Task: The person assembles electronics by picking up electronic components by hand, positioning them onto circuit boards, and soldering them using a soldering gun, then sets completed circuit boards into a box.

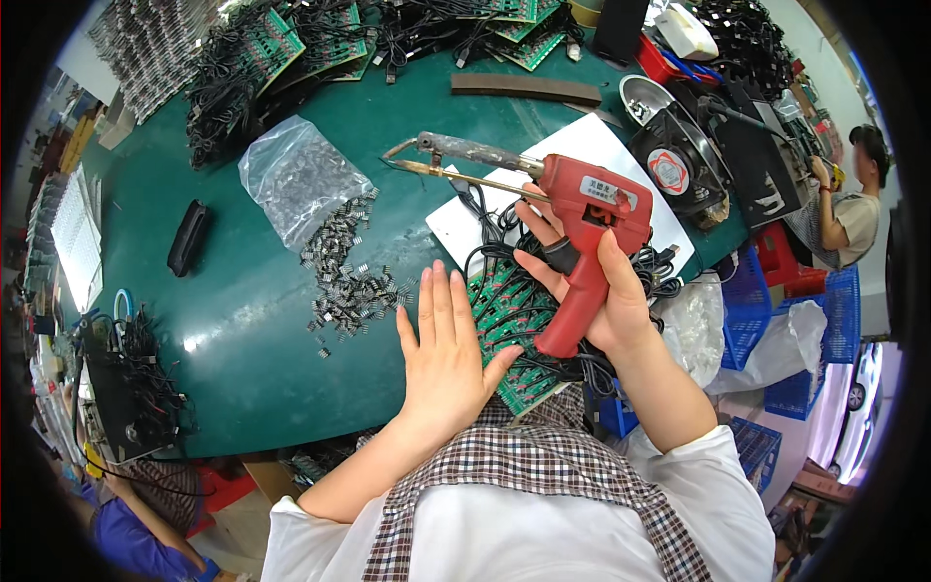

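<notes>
holding: right hand (pixel 621 315), right of centre, grasping the red gun (pixel 593 199) by its handle, thumb on the near side, fingers reaching past it to the left.
gun: at centre right of the frame, its long metal tip (pixel 393 155) pointing to the upper left.
left hand (pixel 441 364): at lower centre, released, holding nothing, fingers straight, back of the hand up, thumb beside the boards.
boards (pixel 504 310): green, at centre, below the gun, black cables (pixel 499 233) lying around and across them.
white sheet (pixel 593 136): behind the gun, partly under the cables.
connectors (pixel 354 281): a loose, small, metallic heap left of centre, near the left fingertips.
bag (pixel 301 179): clear, upper left of centre, just above the heap, small dark parts inside.
black case (pixel 187 238): left side of the green table (pixel 242 349).
brown bar (pixel 524 89): upper centre, near more cabled boards (pixel 276 44).
crates (pixel 747 306): blue, right side.
co-worker (pixel 856 213): upper right.
</notes>
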`<action>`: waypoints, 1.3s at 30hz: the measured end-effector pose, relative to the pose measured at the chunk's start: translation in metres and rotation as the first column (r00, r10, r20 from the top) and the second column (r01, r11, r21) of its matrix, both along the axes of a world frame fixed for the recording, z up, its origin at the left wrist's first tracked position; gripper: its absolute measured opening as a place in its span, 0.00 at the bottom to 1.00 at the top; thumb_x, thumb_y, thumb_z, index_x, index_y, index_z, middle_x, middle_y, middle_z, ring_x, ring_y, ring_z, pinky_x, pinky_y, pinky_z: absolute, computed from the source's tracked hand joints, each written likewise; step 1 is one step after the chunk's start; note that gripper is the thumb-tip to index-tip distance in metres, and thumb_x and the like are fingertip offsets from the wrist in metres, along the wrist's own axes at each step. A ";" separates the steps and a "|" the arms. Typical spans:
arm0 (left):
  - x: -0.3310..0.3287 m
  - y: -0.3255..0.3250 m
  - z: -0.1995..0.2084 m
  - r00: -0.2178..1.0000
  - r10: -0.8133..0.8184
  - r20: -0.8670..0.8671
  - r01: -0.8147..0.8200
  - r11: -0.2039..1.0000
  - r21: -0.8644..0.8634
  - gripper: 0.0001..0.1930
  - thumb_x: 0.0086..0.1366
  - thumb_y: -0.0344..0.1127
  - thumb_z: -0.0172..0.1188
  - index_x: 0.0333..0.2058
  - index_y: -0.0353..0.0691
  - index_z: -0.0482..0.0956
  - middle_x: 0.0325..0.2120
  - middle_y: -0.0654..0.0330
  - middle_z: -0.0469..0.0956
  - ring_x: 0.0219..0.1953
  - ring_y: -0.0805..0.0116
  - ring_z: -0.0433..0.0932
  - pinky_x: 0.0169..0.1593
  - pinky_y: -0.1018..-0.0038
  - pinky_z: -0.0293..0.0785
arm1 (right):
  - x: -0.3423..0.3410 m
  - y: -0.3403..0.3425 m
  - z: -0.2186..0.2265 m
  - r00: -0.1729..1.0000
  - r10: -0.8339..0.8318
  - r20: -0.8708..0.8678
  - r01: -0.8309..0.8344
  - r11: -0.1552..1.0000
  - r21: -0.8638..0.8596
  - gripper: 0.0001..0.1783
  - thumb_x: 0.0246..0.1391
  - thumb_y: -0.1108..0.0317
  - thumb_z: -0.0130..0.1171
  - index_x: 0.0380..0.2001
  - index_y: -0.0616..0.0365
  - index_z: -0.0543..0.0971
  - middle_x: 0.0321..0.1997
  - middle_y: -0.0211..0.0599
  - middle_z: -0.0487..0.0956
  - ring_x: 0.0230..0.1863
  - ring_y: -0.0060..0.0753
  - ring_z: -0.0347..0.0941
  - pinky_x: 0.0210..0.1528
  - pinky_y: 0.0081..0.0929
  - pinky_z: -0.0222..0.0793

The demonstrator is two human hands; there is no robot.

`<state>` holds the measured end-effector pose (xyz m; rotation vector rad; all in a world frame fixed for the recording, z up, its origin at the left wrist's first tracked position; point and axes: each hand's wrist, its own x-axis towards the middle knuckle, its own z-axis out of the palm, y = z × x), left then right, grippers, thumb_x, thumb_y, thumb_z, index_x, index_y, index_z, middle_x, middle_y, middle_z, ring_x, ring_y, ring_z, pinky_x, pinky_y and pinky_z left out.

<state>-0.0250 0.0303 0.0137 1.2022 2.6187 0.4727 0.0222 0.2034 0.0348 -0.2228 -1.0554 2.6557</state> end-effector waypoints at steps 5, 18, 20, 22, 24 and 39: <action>0.001 -0.001 -0.002 1.000 0.002 0.023 -0.003 1.000 0.019 0.46 0.55 0.54 0.52 0.58 0.26 0.40 0.60 0.41 0.39 0.63 0.47 0.38 0.59 0.47 0.38 | 0.000 0.001 0.000 1.000 0.014 -0.013 -0.014 1.000 -0.017 0.31 0.56 0.56 0.47 0.59 0.52 0.52 0.63 0.38 0.55 0.64 0.39 0.49 0.60 0.43 0.52; 0.008 -0.027 -0.003 0.957 0.180 0.228 -0.273 0.824 0.497 0.36 0.51 0.35 0.62 0.54 0.28 0.53 0.48 0.43 0.61 0.49 0.53 0.65 0.46 0.66 0.68 | -0.001 0.000 0.000 1.000 -0.013 -0.009 0.013 0.999 -0.040 0.29 0.57 0.55 0.45 0.58 0.54 0.54 0.61 0.38 0.57 0.63 0.38 0.52 0.57 0.42 0.57; 0.011 -0.031 -0.003 0.763 0.162 0.626 -0.481 0.789 0.382 0.33 0.53 0.32 0.61 0.53 0.28 0.53 0.43 0.46 0.65 0.42 0.61 0.71 0.34 0.75 0.73 | -0.001 0.000 0.000 0.999 0.011 -0.053 -0.013 0.999 -0.033 0.30 0.57 0.54 0.45 0.59 0.55 0.53 0.61 0.39 0.58 0.62 0.38 0.53 0.57 0.41 0.57; 0.014 -0.031 -0.006 0.596 0.040 0.802 -0.597 0.691 0.408 0.32 0.53 0.30 0.60 0.53 0.28 0.53 0.40 0.48 0.68 0.38 0.65 0.72 0.32 0.78 0.73 | 0.000 0.001 -0.002 0.998 0.011 -0.070 -0.014 0.999 -0.036 0.31 0.57 0.53 0.45 0.59 0.56 0.53 0.61 0.39 0.58 0.62 0.38 0.53 0.57 0.41 0.58; 0.012 -0.032 -0.008 0.385 -0.107 0.917 -0.709 0.601 0.368 0.31 0.54 0.29 0.59 0.52 0.28 0.53 0.37 0.50 0.70 0.34 0.68 0.74 0.30 0.80 0.73 | 0.001 0.004 -0.003 0.996 0.053 -0.079 -0.050 0.998 0.037 0.37 0.56 0.48 0.41 0.60 0.58 0.47 0.63 0.43 0.53 0.64 0.42 0.47 0.58 0.43 0.56; -0.005 -0.012 0.024 -0.484 -0.471 0.737 -0.558 0.815 0.154 0.22 0.55 0.30 0.50 0.50 0.32 0.65 0.42 0.45 0.72 0.42 0.58 0.73 0.45 0.66 0.72 | 0.106 0.040 0.043 0.964 -0.205 -0.169 0.105 0.878 -0.467 0.30 0.49 0.50 0.55 0.52 0.52 0.62 0.45 0.40 0.69 0.40 0.31 0.71 0.30 0.25 0.76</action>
